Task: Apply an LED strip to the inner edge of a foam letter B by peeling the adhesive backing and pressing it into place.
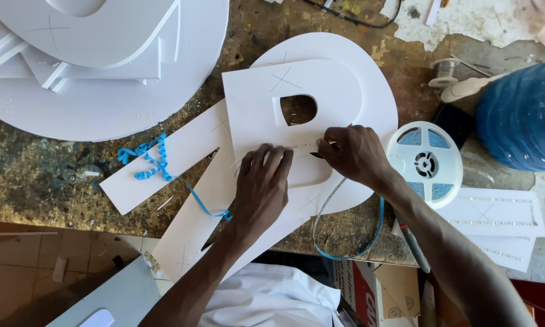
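Seen from above, on a worn, paint-flecked bench: a white foam-board letter shaped like a P or D with a cut-out window, lying flat near the middle over other white cut boards. Left hand pressed flat on the near part of that letter, fingers stretched out and close together, tips down on a thin LED strip that runs left to right across the board just below the window; no closed grip, only pressure from above. Right hand just to the right, fingers curled and pinched on the same strip at its right end, thumb and fingertips closed round it. From under the right hand, a loop of strip and blue backing tape hanging over the near edge of the bench and curving back up toward a white reel lying flat right of the hand. More peeled blue backing curled on a long white board to the left. Far left, a large stack of white foam shapes, partly out of view. Far right, a blue ribbed plastic container, with a small spool of wire just beside it. Right and near, another white panel already carrying rows of strip. At the near edge, white cloth and cardboard boxes below the bench
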